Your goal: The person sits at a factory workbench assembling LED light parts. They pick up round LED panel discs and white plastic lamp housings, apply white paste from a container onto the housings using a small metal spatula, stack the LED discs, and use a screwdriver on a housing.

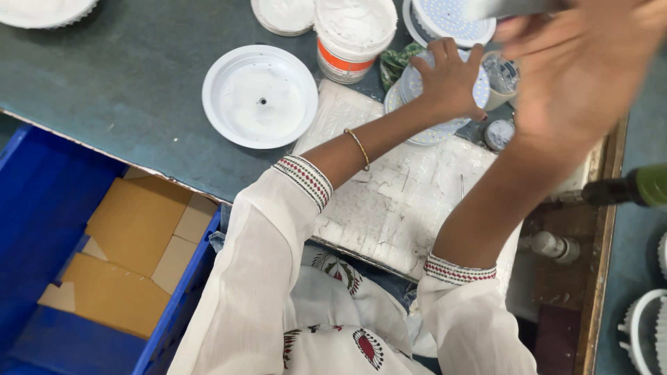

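My left hand [448,80] lies flat, fingers spread, on a round white disc dotted with small squares [429,130] that sits at the far edge of a paste-smeared white mat [396,201]. My right hand [580,66] is raised close to the camera and blurred, and it seems to grip a flat grey tool [504,7] whose end pokes out at the top edge. Another dotted disc [448,19] rests just beyond my left hand. An open tub of white paste with an orange band [353,38] stands to the left of the discs.
A white round housing [260,96] with a centre hole lies on the grey-green table. The tub's lid [283,15] is behind it. A blue crate lined with cardboard [132,250] sits at lower left. A green-handled tool [629,189] and white housings [646,326] lie at right.
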{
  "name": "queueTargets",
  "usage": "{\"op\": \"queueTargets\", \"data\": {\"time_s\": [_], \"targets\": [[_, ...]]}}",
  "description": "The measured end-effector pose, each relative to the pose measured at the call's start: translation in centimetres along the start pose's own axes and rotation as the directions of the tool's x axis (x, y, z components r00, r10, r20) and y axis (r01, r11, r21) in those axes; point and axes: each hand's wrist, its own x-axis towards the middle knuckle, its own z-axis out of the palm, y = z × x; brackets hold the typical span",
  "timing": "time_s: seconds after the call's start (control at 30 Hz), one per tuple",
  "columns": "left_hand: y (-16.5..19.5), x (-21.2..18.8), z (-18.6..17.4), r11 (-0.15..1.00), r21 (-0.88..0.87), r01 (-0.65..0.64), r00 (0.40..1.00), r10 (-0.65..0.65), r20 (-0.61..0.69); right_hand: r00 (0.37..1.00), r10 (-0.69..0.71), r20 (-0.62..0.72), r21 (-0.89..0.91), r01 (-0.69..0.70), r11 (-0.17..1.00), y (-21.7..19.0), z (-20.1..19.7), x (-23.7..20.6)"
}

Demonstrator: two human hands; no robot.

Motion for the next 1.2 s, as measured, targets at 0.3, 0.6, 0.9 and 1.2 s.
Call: {"op": "queueTargets", "data": {"time_s": [0.3, 0.6, 0.9, 1.2], "targets": [[-1.3, -9.1, -6.4, 0.887, -0.448, -0.109, 0.994, 0.11, -0.022, 0.975, 0.031, 0.221, -0.004, -0.03, 1.0, 0.1, 5.0, -3.9], [-18.3, -31.2, -24.8, -0.225, -0.937, 0.268, 0.963, 0.073, 0.258, 0.935, 0.331, 0.131, -0.213, -0.299, 0.93, 5.3, 3.8, -5.1], [-20.5, -34.8, -21.4, -0.771, -0.635, 0.038, 0.905, -0.242, 0.349, 0.695, 0.717, -0.051, -0.222, -0.708, 0.671, 19.4, 8.7, -7.7], [-22.0, -32.8, -17.9, -0.752, -0.644, -0.142, 0.99, -0.102, -0.1, 0.618, 0.769, -0.165, -0.376, -0.76, 0.53, 23.6, 7.9, -9.0]]}}
